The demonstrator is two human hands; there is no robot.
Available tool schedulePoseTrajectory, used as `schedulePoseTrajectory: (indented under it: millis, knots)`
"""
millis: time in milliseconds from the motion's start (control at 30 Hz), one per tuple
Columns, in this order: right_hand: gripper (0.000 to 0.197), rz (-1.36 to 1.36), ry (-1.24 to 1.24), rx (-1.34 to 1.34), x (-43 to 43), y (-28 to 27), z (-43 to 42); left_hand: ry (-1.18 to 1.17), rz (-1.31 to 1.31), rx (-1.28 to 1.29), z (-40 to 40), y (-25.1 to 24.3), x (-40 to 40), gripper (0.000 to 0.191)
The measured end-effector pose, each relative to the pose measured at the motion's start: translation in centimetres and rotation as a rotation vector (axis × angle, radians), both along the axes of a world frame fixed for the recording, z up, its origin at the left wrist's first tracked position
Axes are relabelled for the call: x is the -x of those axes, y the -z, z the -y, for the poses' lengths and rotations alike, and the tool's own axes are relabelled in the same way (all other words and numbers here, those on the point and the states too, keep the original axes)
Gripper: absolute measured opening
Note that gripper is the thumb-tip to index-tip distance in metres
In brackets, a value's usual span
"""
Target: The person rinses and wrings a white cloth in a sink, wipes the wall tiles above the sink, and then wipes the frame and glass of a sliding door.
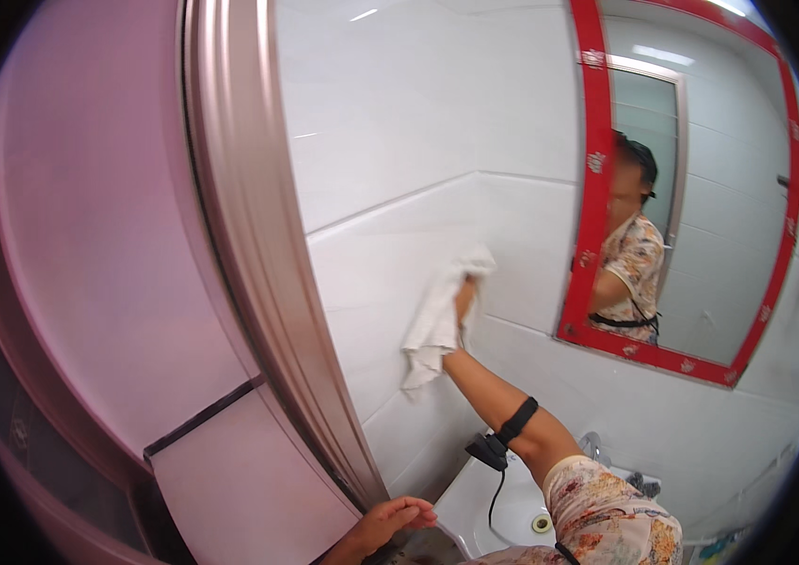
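My right hand grips a white cloth against the white wall tiles, close to the corner of the walls. The cloth drapes down past my wrist and is blurred at its edges. Lower down, my left hand hovers by the front rim of a white washbasin, with nothing visible in it and its fingers loosely bent. A black strap with a small black device and a cable goes round my right forearm.
A mirror with a red patterned border hangs on the right wall and reflects a person. On the left runs a metallic door frame. Beneath my right arm are the basin's drain and a chrome faucet.
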State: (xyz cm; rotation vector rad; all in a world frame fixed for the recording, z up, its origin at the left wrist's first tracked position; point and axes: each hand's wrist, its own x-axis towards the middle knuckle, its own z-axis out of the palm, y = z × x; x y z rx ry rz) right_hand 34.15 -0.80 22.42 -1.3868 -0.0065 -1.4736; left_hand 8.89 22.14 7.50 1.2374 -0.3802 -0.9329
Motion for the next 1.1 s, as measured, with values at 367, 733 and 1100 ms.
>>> schedulePoseTrajectory:
  millis: [367, 733, 1100]
  knots:
    - [0.068, 0.466, 0.48, 1.074, 0.3, -26.1, 3.9, 0.077, 0.035, 0.025, 1.4, -0.4, -3.1, 0.029]
    - [0.053, 0.029, 1.081, 0.988, -1.3, -26.4, 15.2, 0.07, -0.013, 0.049, 1.7, 1.0, -4.5, 0.034]
    - [0.054, -0.31, 0.753, 1.135, 1.2, -11.0, 17.2, 0.025, 0.011, 0.055, -1.8, 2.8, -4.8, 0.027]
